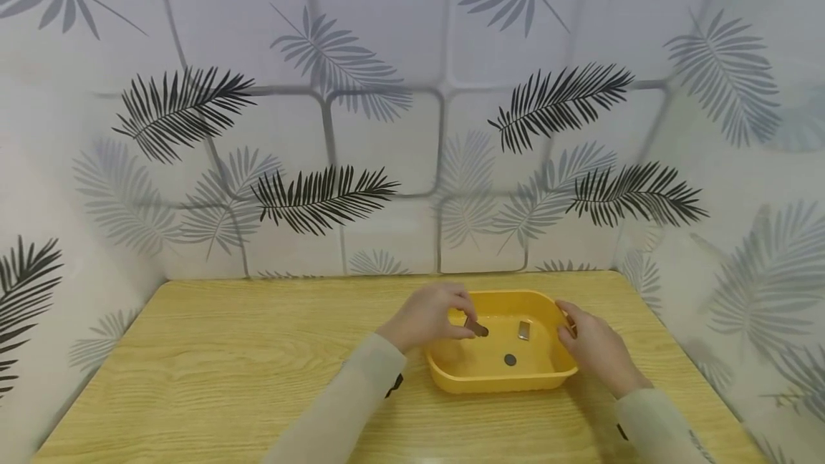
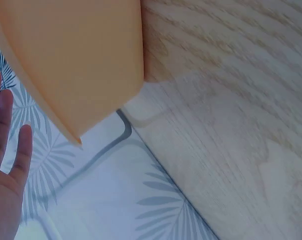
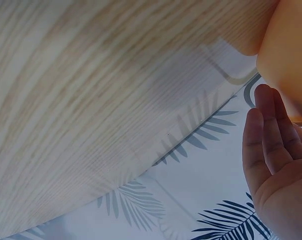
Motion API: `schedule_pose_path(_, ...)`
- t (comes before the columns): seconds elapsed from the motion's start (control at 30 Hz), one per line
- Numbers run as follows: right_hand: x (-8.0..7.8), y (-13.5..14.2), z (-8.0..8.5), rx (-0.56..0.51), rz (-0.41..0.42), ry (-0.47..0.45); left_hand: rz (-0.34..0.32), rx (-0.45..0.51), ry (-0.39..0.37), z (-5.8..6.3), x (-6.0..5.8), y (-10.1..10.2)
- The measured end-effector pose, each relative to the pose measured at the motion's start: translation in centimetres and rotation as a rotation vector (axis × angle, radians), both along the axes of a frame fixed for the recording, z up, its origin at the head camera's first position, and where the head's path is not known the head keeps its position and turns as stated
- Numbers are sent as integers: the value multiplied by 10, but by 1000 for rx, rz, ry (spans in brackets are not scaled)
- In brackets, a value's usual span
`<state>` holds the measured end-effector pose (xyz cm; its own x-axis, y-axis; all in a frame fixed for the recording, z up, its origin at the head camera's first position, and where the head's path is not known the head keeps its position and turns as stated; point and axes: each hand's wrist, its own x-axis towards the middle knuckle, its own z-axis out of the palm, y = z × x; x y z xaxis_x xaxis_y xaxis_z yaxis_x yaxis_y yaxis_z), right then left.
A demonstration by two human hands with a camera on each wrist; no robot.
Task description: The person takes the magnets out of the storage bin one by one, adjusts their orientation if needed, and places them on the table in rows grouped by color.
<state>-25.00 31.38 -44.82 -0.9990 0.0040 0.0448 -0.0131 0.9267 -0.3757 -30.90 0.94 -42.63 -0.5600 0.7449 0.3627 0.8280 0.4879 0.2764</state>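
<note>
Peering in from a distance, I saw the left hand (image 1: 433,315) pinch a small brown piece (image 1: 475,327), too small to identify, between thumb and fingertips over the yellow tray (image 1: 503,384). That light grip seemed suited to something so slight, leaving its end uncovered, and the tray's walls would probably have caught it if it slipped. The left wrist view showed the hand's other fingers spread beside the tray.

The right hand (image 1: 596,346) was at the tray's right rim, perhaps to steady it. I couldn't tell whether thumb and forefinger grasped the rim; in the right wrist view the other fingers reached along the wall.

On the tray's floor lay a silver piece (image 1: 525,330) and, nearer the front, a dark disc (image 1: 510,360), apart from each other. The tray sat on a wooden table (image 1: 258,349), within reach of both hands.
</note>
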Motion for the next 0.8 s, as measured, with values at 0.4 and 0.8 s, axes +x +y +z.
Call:
schedule_pose_path(0.4,0,-2,0,-8,23,21,121,191,-176,-2,-3,-48)
schedule_pose_path(0.8,0,0,0,16,11,17,205,313,-235,-9,-5,-100)
